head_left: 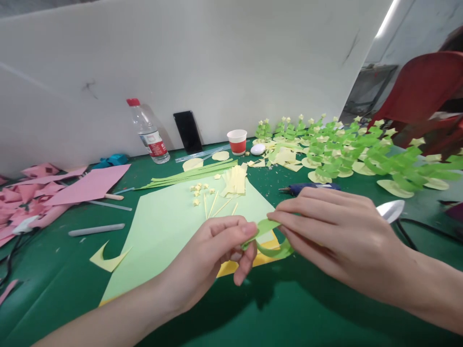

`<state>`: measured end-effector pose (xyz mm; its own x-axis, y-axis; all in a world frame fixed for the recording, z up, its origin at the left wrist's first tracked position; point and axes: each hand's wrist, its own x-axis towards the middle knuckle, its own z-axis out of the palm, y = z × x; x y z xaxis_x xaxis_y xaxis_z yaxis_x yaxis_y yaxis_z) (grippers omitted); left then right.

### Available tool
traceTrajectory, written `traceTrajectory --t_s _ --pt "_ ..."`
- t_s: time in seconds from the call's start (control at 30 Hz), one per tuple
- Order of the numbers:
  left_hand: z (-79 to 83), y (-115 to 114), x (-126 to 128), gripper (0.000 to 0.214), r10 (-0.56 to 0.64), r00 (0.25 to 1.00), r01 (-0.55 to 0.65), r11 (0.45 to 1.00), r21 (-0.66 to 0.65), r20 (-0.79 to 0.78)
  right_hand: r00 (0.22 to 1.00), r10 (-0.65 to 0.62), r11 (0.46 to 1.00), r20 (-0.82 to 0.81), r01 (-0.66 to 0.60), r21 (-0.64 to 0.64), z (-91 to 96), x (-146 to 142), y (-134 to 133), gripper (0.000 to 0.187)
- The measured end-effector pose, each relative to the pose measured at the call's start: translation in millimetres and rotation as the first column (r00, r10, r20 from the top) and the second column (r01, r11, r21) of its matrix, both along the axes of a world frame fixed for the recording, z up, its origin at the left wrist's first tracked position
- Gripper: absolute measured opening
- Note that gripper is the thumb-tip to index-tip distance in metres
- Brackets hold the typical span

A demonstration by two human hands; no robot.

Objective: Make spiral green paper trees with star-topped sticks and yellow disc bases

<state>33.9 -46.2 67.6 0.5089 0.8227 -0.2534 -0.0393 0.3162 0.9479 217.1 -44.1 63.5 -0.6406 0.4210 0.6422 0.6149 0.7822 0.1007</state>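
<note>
Both of my hands are pinched onto the same green paper strip (269,238), which curls into a loop between them, up off the table a bit. My left hand (217,253) has thumb and fingertips closed on one end; my right hand (336,231) has its fingers closed down on the other end. So neither hand is open, both are gripping.

Room-wise it's tight further back but fine up close. Right under my hands there's a big light green sheet (170,231) with a yellow sheet (260,258) poking out under its near edge, and nearer to me it's just bare green table mat (289,313). Behind my right hand, just beside it, sits a blue glue gun (311,188), and a white spoon-shaped thing (390,210) lies off to the right by a black cable (423,226).

Back right is packed with little green paper trees (347,149). Middle back has yellow strips (235,180), tiny paper stars (198,190) and long green strips (191,174). Left side is a heap of pink paper (54,190), plus a grey stick (96,230).

Along the white wall (231,58) stand a water bottle (148,131), a black phone (187,131) and a red and white cup (237,141). A red chair (419,91) is off at the far right.
</note>
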Motion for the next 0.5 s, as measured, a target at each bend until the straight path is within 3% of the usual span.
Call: traceTrajectory --t_s 0.13,0.33,0.5 --pt "-1.2 1.0 -2.8 0.038 0.01 0.999 -0.009 1.0 -0.014 0.037 0.996 -0.091 0.993 0.0 0.091 0.072 1.1 2.8 1.8 0.03" --pt "-3.0 6.2 -4.5 0.023 0.076 0.996 -0.078 0.996 0.048 0.053 0.995 -0.081 0.99 0.059 0.073 0.123 1.5 3.4 2.0 0.03" --pt "-3.3 8.5 -5.7 0.019 0.11 0.987 -0.106 0.993 -0.041 0.114 0.99 -0.121 0.985 0.073 0.11 0.134 1.6 7.1 10.5 0.027"
